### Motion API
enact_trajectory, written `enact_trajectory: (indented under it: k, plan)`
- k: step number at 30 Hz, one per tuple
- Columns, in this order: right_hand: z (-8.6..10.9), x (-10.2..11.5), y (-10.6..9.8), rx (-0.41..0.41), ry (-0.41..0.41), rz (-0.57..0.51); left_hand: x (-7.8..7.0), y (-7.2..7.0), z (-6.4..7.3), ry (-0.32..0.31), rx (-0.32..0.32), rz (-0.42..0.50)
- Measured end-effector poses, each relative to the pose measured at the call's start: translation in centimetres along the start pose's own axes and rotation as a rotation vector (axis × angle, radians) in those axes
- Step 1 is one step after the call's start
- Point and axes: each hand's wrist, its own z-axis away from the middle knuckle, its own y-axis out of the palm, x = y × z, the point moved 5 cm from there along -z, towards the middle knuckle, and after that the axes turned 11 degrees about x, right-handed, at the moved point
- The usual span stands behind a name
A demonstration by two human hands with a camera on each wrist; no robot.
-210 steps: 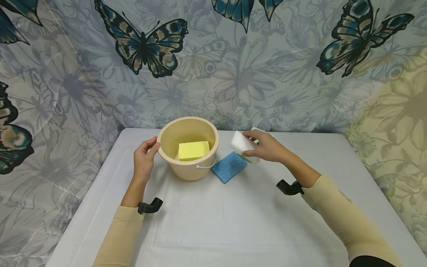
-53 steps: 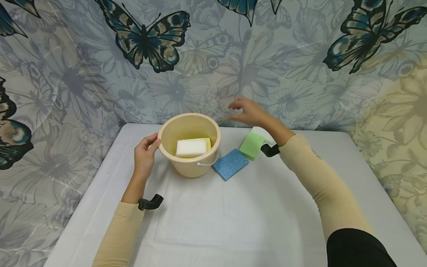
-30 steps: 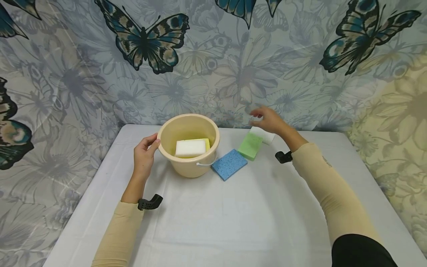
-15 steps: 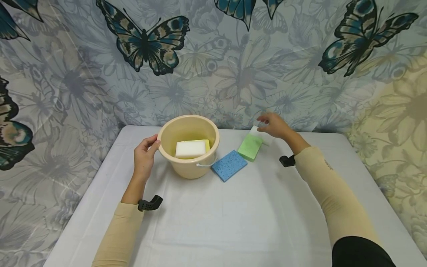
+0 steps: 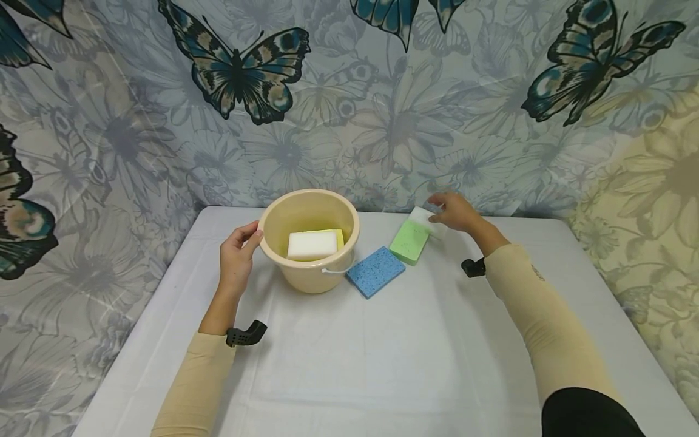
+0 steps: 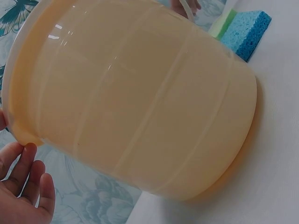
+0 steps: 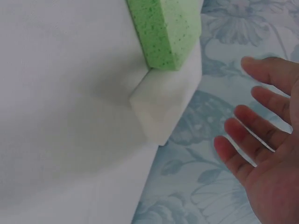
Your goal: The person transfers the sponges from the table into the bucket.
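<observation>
My left hand (image 5: 236,258) pinches the rim of a cream plastic bucket (image 5: 311,281) at its left side; the left wrist view shows fingertips and thumb at the rim. Inside the bucket a white sponge (image 5: 311,246) lies against a yellow sponge (image 5: 340,238), which it mostly covers. My right hand (image 5: 457,212), fingers apart and relaxed, hovers over a second white sponge (image 5: 422,216) at the table's back edge. In the right wrist view that white sponge (image 7: 166,100) sits partly under a green sponge (image 7: 163,37), with the hand (image 7: 266,144) holding nothing.
A speckled blue sponge (image 5: 375,271) lies between the bucket and the green sponge. The bucket's white handle (image 5: 337,269) hangs down at its front right. A white cloth covers the table (image 5: 349,364); a butterfly-patterned backdrop (image 5: 404,133) stands close behind.
The white sponge once held in my right hand now lies in the bucket. My emptied right hand has moved right and down to the other white sponge. The left hand has stayed at the rim.
</observation>
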Motion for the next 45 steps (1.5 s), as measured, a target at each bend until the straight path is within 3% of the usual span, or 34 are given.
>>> enact_trajectory:
  k: [7,15,25,45]
  plan:
    - [-0.4,-1.1,0.7,0.055,0.05,-0.01,0.1,-0.1,0.0,-0.003,-0.007,0.0]
    - [-0.8,-2.1,1.7,0.093,0.053,-0.015,0.1,-0.1,0.0,0.005,-0.012,-0.012]
    - [-1.4,-3.7,3.1,0.113,0.136,0.011,0.1,-0.1,-0.1,0.019,-0.017,-0.003]
    - [-2.1,-4.6,4.1,0.059,0.179,0.06,0.1,-0.1,-0.1,0.026,-0.012,-0.008]
